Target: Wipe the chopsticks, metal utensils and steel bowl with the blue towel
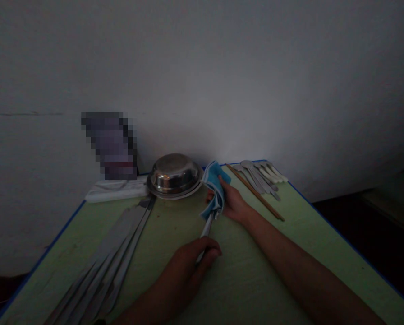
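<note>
My left hand [188, 262] is closed around the lower handle of a long metal utensil [207, 227] above the middle of the table. Farther up, a blue cloth [216, 178] with pale edges is wrapped about the utensil, hiding its far end. My right hand [234, 203] grips this cloth from the right side, its fingers partly covered by the folds. Just behind and left of the cloth, an upturned shiny metal bowl [175, 174] rests on a wider dish.
Several long flat metal utensils [116, 243] lie along the left of the green table [256, 271]. Wooden chopsticks [258, 194], metal spoons [252, 174] and several white-handled pieces [273, 171] lie at the back right. A pixelated upright object [112, 144] leans near the wall, behind a white packet [117, 190].
</note>
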### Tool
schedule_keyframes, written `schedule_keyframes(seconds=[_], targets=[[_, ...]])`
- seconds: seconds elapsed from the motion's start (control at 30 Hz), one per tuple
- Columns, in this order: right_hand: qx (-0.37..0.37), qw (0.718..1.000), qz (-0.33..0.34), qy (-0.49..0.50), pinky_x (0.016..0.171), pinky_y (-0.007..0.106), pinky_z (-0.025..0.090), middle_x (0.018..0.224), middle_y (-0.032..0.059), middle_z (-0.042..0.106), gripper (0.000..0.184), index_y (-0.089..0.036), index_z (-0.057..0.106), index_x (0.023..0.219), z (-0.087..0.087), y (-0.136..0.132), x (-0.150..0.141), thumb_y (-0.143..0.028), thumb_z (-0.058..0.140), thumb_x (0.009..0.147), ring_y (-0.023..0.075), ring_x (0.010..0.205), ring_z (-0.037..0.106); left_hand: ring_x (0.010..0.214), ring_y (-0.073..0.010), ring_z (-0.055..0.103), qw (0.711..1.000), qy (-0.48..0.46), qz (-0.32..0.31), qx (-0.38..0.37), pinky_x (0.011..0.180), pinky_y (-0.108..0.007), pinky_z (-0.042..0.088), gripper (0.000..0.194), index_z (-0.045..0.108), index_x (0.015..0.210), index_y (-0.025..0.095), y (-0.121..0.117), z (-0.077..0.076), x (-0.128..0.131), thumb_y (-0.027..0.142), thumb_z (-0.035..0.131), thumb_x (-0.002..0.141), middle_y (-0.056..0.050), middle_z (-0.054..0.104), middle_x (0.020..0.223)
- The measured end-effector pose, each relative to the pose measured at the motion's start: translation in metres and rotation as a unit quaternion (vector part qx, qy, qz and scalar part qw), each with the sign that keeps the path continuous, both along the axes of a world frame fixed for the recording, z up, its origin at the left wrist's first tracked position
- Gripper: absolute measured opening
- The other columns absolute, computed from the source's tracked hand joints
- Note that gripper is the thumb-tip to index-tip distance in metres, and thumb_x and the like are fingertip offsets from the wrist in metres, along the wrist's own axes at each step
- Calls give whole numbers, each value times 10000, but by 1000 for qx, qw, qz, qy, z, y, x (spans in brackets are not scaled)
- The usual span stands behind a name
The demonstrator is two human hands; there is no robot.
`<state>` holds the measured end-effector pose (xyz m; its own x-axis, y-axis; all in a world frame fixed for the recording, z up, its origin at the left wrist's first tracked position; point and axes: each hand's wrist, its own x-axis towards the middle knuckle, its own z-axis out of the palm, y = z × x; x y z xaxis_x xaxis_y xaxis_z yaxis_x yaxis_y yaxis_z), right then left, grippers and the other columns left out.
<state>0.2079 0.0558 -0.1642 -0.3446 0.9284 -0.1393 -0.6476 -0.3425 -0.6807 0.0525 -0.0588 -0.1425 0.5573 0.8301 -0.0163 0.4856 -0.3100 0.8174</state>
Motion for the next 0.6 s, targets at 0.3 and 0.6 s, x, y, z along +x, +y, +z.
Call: schedule_keyframes(seconds=[0.3,0.6], targets=[[-89,994,-62,3,522,249,486,485,6,585,413,-166,555,640,0,4,1,-489,400,846,122,444,547,728,-160,617,988,124,-39,82,654,-241,448,213,548,919,222,0,-6,4,268,341,925,-13,652,826],[-137,982,-123,31,560,285,513,461,5,574,424,-163,582,693,7,7,5,-484,361,861,150,479,573,686,-164,627,973,167,-82,137,620,-249,439,232,547,902,218,-4,-9,2,264,321,934,-13,651,792]])
